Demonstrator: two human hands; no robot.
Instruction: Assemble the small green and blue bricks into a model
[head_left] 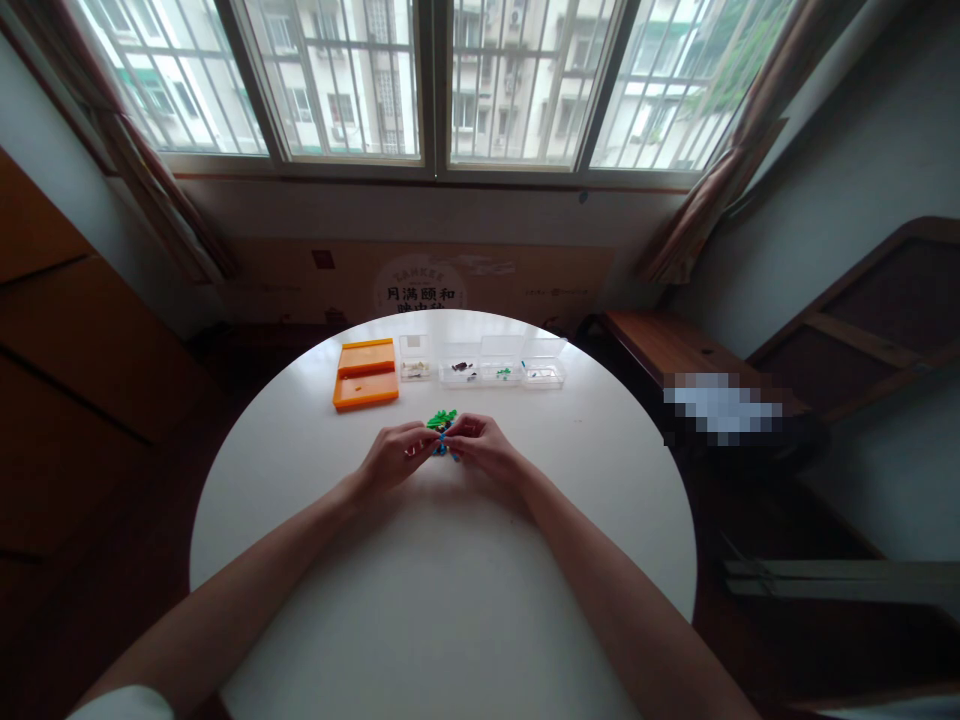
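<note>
- The small toy-brick model [442, 422], with green on its far side and blue on its near side, is at the middle of the table's width, closer to the far edge than to the near one.
- The left hand [397, 453] pinches the model's blue part from the left, thumb and forefinger together.
- The right hand [486, 440] pinches at the same spot from the right, its fingertips almost meeting the left ones.
- Just beyond the hands, toward the far edge, four clear plastic boxes [459, 381] with raised lids stand in a row, holding cream, dark brown, green and a few other tiny pieces; they bound the room ahead.
- The orange tray [366, 402] sits left of that row, near the table's far-left edge, one small orange piece lying in it.
- The round white table [442, 600] stretches on between the forearms to the near edge, and to its curved left and right edges, both well apart from the hands.
- Past the right edge stands a wooden bench [660, 340].
</note>
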